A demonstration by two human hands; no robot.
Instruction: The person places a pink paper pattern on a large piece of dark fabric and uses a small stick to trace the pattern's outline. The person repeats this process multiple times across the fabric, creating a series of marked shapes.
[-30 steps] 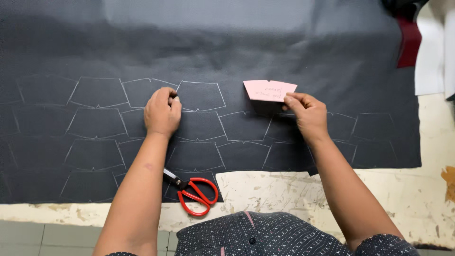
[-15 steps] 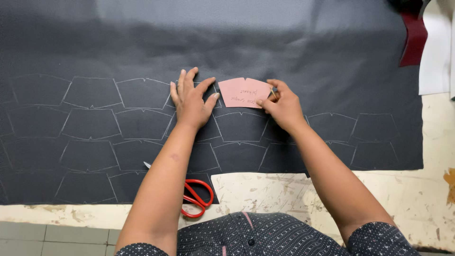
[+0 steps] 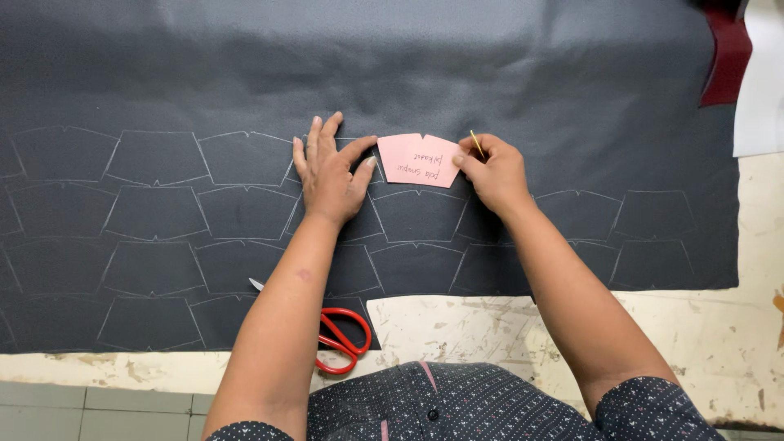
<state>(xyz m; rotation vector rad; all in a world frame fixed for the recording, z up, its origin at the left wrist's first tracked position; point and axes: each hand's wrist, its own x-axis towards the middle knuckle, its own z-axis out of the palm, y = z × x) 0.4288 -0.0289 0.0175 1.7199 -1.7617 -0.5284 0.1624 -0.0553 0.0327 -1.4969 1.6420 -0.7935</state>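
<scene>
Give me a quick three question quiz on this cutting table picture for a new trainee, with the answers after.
1. True or false: the left hand lies flat on the dark fabric beside the pink template.
2. Which hand holds the thin yellow marking stick? A) left B) right C) neither
3. Fill in: the red-handled scissors lie near the fabric's ____ edge, partly hidden by the left forearm.

Key:
1. True; its thumb reaches the template's left edge.
2. B; the right hand pinches it at the template's right edge.
3. Near (bottom).
</scene>
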